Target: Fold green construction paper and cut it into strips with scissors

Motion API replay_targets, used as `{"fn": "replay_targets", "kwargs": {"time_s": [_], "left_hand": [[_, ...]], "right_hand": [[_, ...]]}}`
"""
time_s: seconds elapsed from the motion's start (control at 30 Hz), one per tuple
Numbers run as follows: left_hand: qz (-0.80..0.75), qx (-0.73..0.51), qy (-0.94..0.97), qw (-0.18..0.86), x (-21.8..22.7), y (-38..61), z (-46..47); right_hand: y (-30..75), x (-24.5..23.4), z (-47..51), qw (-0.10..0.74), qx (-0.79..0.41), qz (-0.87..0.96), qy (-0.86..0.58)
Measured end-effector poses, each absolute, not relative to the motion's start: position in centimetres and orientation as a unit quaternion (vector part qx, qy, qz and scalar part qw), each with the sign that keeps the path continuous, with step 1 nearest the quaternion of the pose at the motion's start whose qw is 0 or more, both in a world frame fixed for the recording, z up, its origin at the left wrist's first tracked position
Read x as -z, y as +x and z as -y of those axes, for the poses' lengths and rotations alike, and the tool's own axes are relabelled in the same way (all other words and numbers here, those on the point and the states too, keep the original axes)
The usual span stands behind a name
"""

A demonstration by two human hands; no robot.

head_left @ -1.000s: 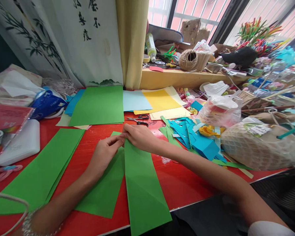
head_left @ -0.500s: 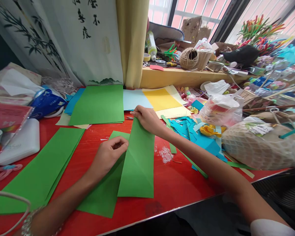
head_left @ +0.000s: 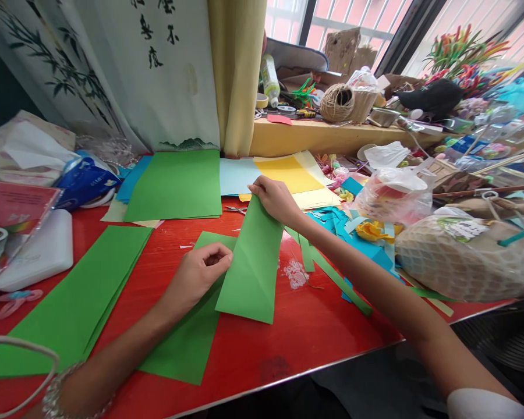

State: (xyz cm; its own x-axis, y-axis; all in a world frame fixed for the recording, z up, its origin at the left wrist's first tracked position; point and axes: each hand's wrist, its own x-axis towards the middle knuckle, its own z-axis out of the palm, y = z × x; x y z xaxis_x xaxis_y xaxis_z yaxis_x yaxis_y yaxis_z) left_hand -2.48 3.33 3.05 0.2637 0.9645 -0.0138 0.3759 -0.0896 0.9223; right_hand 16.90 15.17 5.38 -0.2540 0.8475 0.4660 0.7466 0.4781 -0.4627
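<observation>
My right hand [head_left: 271, 201] is closed on the top end of a green paper strip [head_left: 253, 270], with the fingers pinched together. The strip hangs at a slant, a faint crease across its lower half. At its left edge my left hand [head_left: 205, 265] is closed in a pinch, fingertips against the paper. Under that hand another green sheet [head_left: 187, 343] lies on the red table [head_left: 305, 343], partly covered by the forearm and the strip. Further left, a folded green sheet [head_left: 87, 285] rests with its layers slightly apart.
Scissors [head_left: 234, 209] lie beyond the hands. Behind are stacked green sheets [head_left: 179, 183] and yellow paper [head_left: 294, 177]. Blue paper scraps [head_left: 367, 247] and a netted, wrapped bundle [head_left: 467, 253] crowd the right. A white case [head_left: 37, 250] sits at left; a cord [head_left: 21, 343] crosses the lower left.
My right hand has shifted right and slightly up, bringing the strip along; its bottom edge is higher. My left hand has moved slightly right. The scissors show more.
</observation>
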Motion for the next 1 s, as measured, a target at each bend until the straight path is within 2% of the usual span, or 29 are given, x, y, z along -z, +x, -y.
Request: {"fn": "replay_targets", "kwargs": {"time_s": [0.3, 0.5, 0.7, 0.77, 0.87, 0.93, 1.0], "left_hand": [[-0.500, -0.322, 0.661, 0.458, -3.4, -2.2, -3.0], [-0.470, -0.297, 0.676, 0.484, -3.9, -1.9, -2.5], [-0.310, -0.144, 0.735, 0.586, -4.7, -2.1, -1.6], [-0.332, -0.179, 0.710, 0.595, -4.7, -2.1, -1.7], [-0.436, -0.299, 0.651, 0.545, -4.2, -2.1, -2.5], [-0.498, -0.362, 0.606, 0.503, -3.6, -2.1, -3.1], [-0.532, -0.388, 0.576, 0.484, -3.2, -2.1, -3.5]], "right_hand": [[19.2, -5.8, -16.5, 0.370, -0.061, 0.766, -0.522], [21.3, -6.2, -17.7, 0.359, -0.049, 0.744, -0.561], [22.1, -5.4, -17.9, 0.285, -0.148, 0.773, -0.547], [21.5, -5.3, -17.3, 0.240, -0.202, 0.792, -0.523], [19.8, -5.4, -15.8, 0.185, -0.326, 0.798, -0.472], [18.1, -5.6, -14.5, 0.177, -0.397, 0.790, -0.432], [16.4, -5.7, -13.2, 0.171, -0.416, 0.794, -0.409]]}}
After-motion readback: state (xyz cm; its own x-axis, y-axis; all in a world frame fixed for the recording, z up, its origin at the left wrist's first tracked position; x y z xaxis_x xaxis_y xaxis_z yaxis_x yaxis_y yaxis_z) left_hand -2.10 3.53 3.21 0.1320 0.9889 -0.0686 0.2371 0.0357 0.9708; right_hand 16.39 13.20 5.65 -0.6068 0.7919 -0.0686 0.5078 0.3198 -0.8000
